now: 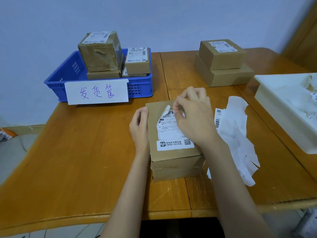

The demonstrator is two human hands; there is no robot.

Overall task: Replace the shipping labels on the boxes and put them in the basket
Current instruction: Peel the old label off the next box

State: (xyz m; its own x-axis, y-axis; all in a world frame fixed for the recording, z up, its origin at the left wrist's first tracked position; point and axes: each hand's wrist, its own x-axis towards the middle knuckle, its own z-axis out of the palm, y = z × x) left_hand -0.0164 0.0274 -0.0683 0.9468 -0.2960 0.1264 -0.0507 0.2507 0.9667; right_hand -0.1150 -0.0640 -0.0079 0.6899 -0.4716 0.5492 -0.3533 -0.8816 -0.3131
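Your left hand (139,127) curls against the left edge of the cardboard box (173,152) on the bench (77,160), steadying it. Your right hand (192,115) arches over the top, its grip apparently pinched on the torn, half-peeled shipping label (171,133). The blue basket (56,79) at the back left holds several labelled boxes (101,52).
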